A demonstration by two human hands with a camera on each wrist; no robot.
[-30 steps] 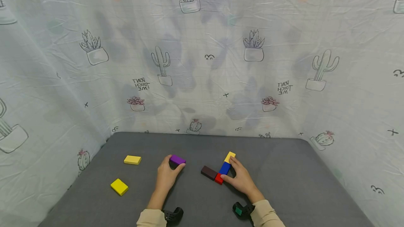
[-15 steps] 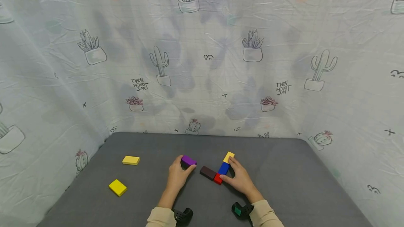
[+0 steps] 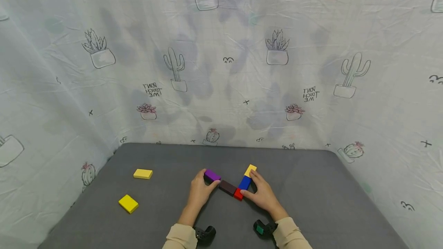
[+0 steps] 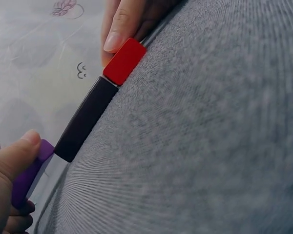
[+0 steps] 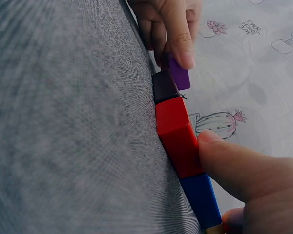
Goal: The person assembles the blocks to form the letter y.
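My left hand (image 3: pixel 199 190) pinches a purple block (image 3: pixel 212 175) between thumb and fingers. The block's near end meets the far end of a dark brown block (image 3: pixel 227 188); in the left wrist view the purple block (image 4: pixel 27 178) looks slightly tilted, and whether the two touch I cannot tell. A red block (image 3: pixel 238 194) adjoins the brown one at the corner. From it a blue block (image 3: pixel 245 183) and a yellow block (image 3: pixel 250 170) run away in line. My right hand (image 3: pixel 264 194) grips this row, thumb on the red block (image 5: pixel 178 146), fingers at the yellow end.
On the left of the grey table (image 3: pixel 166 210) lie two loose yellow blocks, a paler one (image 3: pixel 143 174) farther back and a brighter one (image 3: pixel 128 204) nearer. A cactus-print cloth (image 3: pixel 221 87) hangs behind and along both sides. Each wrist wears a black device (image 3: pixel 205 235).
My left hand has moved right with the purple block, bringing it up to the end of the brown block. My right hand has kept its hold in place.
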